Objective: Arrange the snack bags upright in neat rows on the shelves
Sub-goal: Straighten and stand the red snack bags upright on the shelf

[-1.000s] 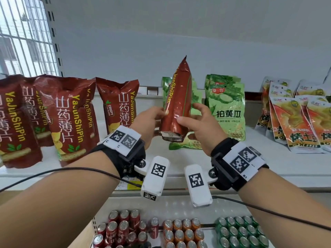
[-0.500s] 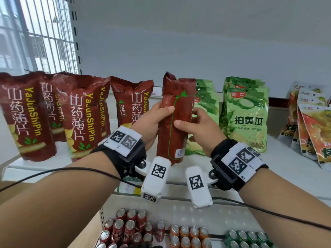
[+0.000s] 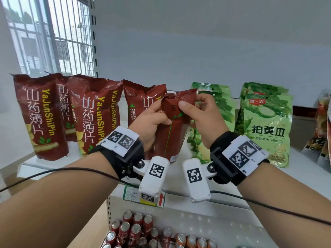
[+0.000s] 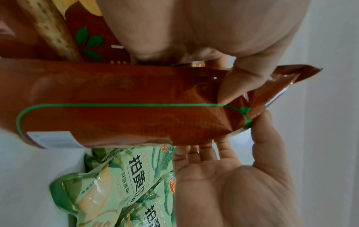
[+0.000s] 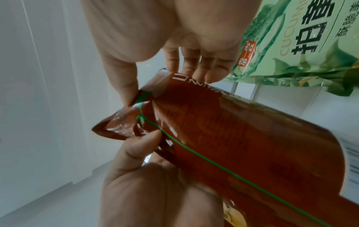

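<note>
A red-brown snack bag stands upright on the top shelf, its plain back panel facing the camera, between a row of matching red bags and a group of green cucumber-snack bags. The left hand pinches the bag's crimped upper edge with thumb against curled fingers; the right hand pinches the same edge from the other side. The step appears to be seating the bag in its row. Done well, that likely means turning the printed front outward, settling the base flat before either pinch loosens, and squaring it with the neighbouring red bag so it does not lean on the green ones. The shelf is white, with a price label on its front lip. Drink cans fill the shelf below. Behind stand a pale wall and a barred window.
</note>
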### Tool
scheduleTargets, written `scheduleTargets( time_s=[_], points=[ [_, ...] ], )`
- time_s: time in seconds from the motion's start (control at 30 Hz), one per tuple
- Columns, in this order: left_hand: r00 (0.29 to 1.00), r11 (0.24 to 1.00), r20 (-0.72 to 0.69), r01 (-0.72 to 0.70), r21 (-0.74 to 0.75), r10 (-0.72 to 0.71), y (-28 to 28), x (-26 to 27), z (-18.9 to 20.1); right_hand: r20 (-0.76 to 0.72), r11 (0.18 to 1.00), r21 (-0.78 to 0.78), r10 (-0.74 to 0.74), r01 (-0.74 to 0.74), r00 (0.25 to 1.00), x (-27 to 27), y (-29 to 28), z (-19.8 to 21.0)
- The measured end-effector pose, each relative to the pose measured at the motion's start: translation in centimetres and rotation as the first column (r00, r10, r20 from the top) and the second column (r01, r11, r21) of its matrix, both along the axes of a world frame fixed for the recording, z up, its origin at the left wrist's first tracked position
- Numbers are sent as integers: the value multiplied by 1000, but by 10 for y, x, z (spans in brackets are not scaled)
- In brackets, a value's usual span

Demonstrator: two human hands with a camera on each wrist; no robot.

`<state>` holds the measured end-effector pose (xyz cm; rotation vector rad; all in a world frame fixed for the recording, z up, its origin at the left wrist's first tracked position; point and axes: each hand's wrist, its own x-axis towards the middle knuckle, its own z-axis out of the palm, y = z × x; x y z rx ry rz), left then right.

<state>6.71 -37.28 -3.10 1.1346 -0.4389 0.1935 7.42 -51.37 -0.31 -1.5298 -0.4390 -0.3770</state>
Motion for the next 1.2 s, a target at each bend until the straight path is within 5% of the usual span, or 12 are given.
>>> scheduleTargets(
  time_s=[0.47, 0.7, 0.83, 1.2],
  points=[
    [989, 979, -47, -144, -147, 138, 0, -3, 4, -37, 1000, 11, -25, 25, 999, -3, 4, 3],
    [999, 999, -34, -34, -17, 34, -1, -19, 5, 94, 976, -219, 2, 19, 996, -17, 11, -17],
    [976, 965, -20, -209, 156, 215, 9, -25, 8, 77, 981, -187, -44, 58, 996, -18, 9, -16],
    [927, 922, 12, -374, 97, 375, 43, -50, 7, -107, 964, 16, 266, -266, 958, -14, 36, -23]
  ],
)
